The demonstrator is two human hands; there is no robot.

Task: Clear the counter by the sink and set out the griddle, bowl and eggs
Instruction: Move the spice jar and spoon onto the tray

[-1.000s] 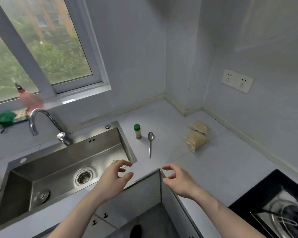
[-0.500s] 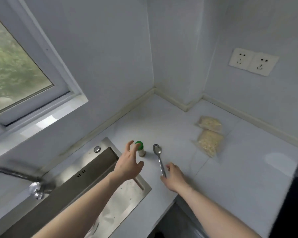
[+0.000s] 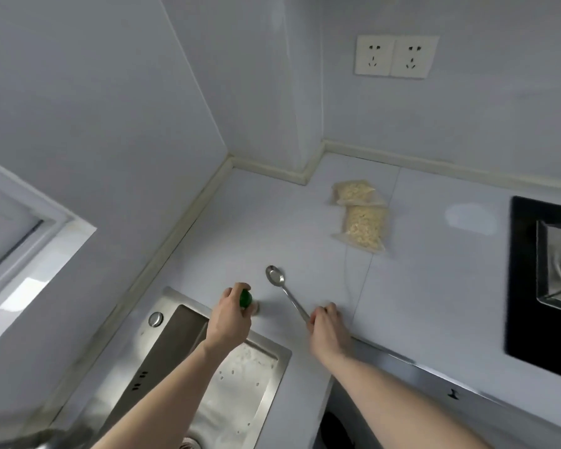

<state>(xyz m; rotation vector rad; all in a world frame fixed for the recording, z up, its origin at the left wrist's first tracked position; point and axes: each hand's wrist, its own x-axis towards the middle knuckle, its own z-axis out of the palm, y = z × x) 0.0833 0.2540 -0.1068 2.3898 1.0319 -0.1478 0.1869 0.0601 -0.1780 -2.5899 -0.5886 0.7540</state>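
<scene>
Both hands are on target. Left hand (image 3: 229, 315) has its fingers curled round the small green-capped spice jar (image 3: 247, 301), which stands upright on the pale grey counter (image 3: 418, 286) just beside the top corner of the stainless steel sink (image 3: 240, 367) — the cap shows past the fingertips, the body mostly hidden by the palm. Right hand (image 3: 326, 322) pinches the end of the handle of the long polished metal spoon (image 3: 284, 288); whether the handle is clear of the counter I can't tell. Key relation: the spoon's long axis runs from those fingers up and to the left, bowl at the far end, well ahead of the fingertips and just beyond the jar's cap. So my read is that a straight lift takes the spoon out cleanly, but any swing of the bowl toward the left hand risks clipping the jar. Jar is nearer the left fingers, spoon handle nearer the right — no crossing needed. Two clear plastic bags of pale grains (image 3: 363, 215) lie further ahead and to the right of the right-hand fingertips, well apart from both hands; probably next to go. Griddle, bowl and eggs aren't identifiable in view, so the clearing step looks only begun.
</scene>
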